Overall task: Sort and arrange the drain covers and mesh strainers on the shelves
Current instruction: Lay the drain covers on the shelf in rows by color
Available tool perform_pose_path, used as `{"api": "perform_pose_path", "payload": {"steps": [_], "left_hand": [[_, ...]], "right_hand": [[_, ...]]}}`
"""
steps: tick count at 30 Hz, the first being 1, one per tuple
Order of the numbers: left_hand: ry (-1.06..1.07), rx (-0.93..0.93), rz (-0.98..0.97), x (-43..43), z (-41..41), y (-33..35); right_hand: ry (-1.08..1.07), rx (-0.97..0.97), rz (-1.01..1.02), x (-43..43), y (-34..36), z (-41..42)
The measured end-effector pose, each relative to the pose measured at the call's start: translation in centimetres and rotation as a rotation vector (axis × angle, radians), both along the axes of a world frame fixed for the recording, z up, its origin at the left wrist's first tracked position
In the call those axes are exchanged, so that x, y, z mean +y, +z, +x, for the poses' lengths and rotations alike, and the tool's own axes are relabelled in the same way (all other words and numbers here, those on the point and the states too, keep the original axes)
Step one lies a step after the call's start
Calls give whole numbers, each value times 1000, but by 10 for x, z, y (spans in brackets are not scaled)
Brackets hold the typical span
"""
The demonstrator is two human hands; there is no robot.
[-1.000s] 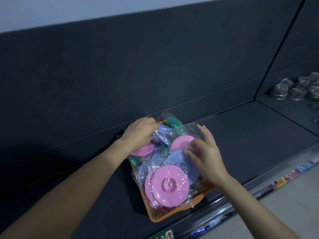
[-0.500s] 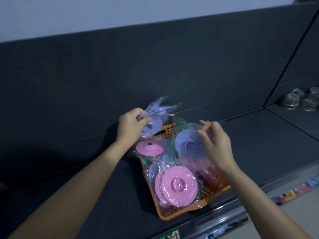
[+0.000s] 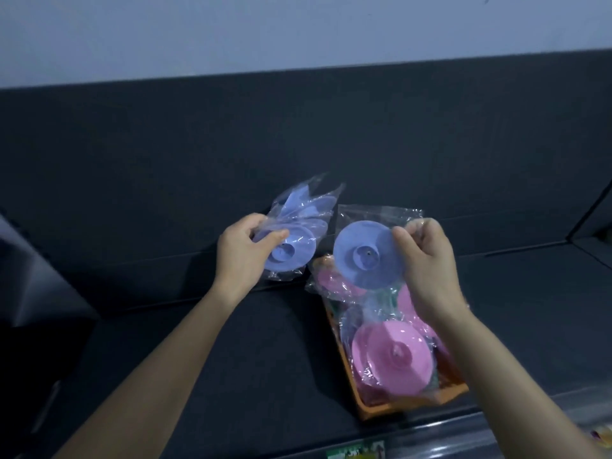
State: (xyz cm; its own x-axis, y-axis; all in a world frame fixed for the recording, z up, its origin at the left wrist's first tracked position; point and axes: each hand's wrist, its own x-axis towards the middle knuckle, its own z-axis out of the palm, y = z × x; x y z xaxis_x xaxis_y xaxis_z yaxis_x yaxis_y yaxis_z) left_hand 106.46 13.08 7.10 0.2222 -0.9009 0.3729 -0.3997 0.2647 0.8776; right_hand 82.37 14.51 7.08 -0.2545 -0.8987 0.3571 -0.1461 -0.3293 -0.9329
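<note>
**Blue drain covers held in both hands above the shelf**

Hands occupy the middle of the frame, each closed on a bagged blue drain cover. The left hand [image 3: 243, 256], left of centre, clamps its thumb over the top of a clear plastic packet [image 3: 299, 226] holding several blue discs; the front blue cover [image 3: 291, 253] faces the camera with its raised hub showing, and more blue discs fan out behind it toward the upper right of the packet. The packet hangs above the dark shelf [image 3: 231, 342], not touching it.

The right hand [image 3: 429, 260], right of centre, pinches the right edge of a single blue drain cover [image 3: 366, 255] in its own clear bag, fingers curled together on the rim. This disc is tilted toward the camera, its centre hub and small hole visible. It is held just above the upper end of an orange basket [image 3: 381, 409].

The basket sits on the shelf at lower right of centre, near the shelf's front edge. Inside it lie more bagged covers: a large pink drain cover [image 3: 392, 357] on top toward the lower end, another pink one [image 3: 331, 281] at the upper end partly hidden behind the held blue disc, and bits of green beneath the plastic, too covered to make out. The two held packets are near each other but apart. A dark back panel [image 3: 298, 144] rises behind the shelf.
</note>
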Motion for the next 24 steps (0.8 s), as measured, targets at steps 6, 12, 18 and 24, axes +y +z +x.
{"api": "perform_pose_path", "payload": {"steps": [6,12,18,24], "left_hand": [[118,-123,72,35,67,-25],[159,-242,138,62,115,-66],[179,-688,215,76,135,-105],[9,-694,171,88,132,-133]], "right_hand": [[86,-54,96,7,-19,63],[150,-15,253,16,-52,106],[132,395,205,25,-81,129],[201,852,-123,56,-108,152]]}}
